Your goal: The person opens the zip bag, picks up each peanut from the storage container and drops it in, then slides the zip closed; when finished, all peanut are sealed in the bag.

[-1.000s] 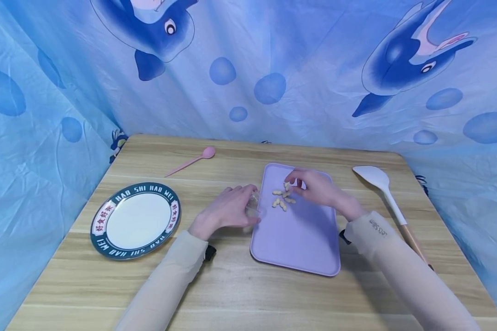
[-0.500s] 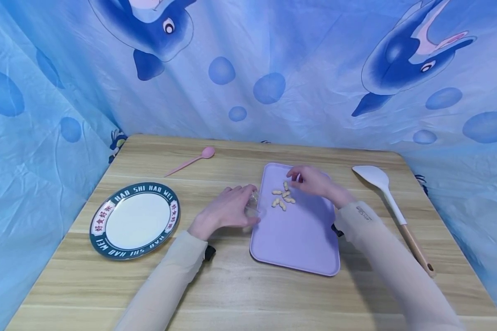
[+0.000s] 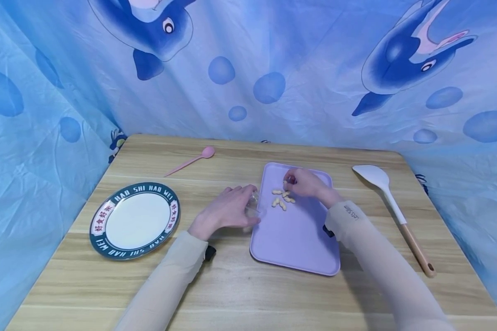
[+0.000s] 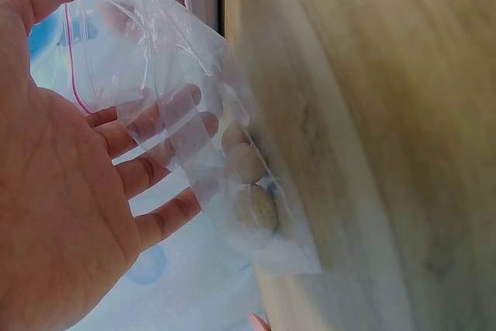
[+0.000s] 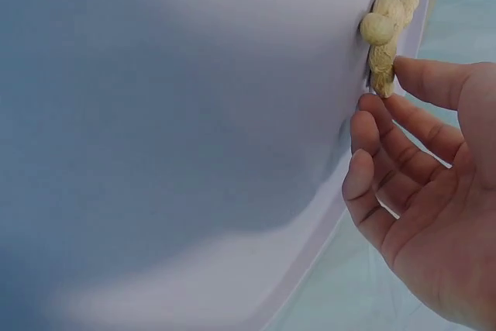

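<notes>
My left hand (image 3: 228, 209) holds a clear zip bag (image 4: 178, 75) upright at the left edge of the lilac tray (image 3: 298, 239), fingers spread along its side and thumb at its mouth. Several round, tan nut-like pieces (image 4: 254, 208) show low inside the bag. Over the tray's far half, my right hand (image 3: 310, 185) pinches the end of a peanut (image 5: 382, 63) between thumb and fingertips, low over the tray. Several other unshelled peanuts (image 3: 282, 205) lie in a loose cluster just left of and nearer than these fingers.
A white plate with a dark green lettered rim (image 3: 103, 248) sits on the left of the wooden table (image 3: 232, 294). Behind it lies a pink spoon (image 3: 207, 152). Right of the tray is a white spatula with a wooden handle (image 3: 416, 250). A blue curtain (image 3: 314, 119) hangs behind.
One second ago the right hand held a peanut at the cluster's far end; it then let go and drew slightly away. Now its fingers are back on that peanut. The left hand has stayed put.
</notes>
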Action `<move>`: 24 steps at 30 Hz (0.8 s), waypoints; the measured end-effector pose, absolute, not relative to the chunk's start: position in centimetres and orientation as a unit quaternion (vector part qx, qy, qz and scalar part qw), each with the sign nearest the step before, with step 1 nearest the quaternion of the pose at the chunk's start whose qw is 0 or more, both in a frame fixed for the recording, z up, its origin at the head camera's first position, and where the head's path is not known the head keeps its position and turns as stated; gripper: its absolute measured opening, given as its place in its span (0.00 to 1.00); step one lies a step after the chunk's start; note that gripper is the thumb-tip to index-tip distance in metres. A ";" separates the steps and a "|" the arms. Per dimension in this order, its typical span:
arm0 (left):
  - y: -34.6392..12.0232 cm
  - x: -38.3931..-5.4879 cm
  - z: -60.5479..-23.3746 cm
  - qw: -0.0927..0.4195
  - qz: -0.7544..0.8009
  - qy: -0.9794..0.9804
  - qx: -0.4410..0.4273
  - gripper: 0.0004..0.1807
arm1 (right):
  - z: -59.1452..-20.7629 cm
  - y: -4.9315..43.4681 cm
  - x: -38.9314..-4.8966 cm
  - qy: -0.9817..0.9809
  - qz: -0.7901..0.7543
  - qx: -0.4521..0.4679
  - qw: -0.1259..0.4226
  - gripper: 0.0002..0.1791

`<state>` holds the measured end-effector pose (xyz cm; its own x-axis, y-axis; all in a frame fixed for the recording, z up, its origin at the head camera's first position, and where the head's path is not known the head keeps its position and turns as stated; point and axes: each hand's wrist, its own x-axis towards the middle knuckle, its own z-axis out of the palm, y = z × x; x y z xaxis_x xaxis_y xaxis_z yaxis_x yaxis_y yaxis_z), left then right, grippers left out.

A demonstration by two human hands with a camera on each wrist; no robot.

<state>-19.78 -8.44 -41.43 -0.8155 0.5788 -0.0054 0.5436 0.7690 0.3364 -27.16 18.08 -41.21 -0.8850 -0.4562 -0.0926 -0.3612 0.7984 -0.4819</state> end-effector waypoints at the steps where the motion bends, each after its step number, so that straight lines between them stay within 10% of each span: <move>1: -8.4 -19.8 -41.4 0.055 0.162 0.939 0.299 0.44 | -41.2 18.1 -27.2 0.943 -0.232 -0.217 0.100 0.10; 24: -8.5 -19.6 -41.2 0.058 0.163 0.940 0.296 0.44 | -41.0 18.2 -26.8 0.943 -0.241 -0.217 0.073 0.09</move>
<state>-19.64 -8.55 -41.24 -0.8183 0.5746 -0.0136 0.5365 0.7722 0.3405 -26.83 18.23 -41.02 -0.8956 -0.4437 -0.0332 -0.3736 0.7904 -0.4855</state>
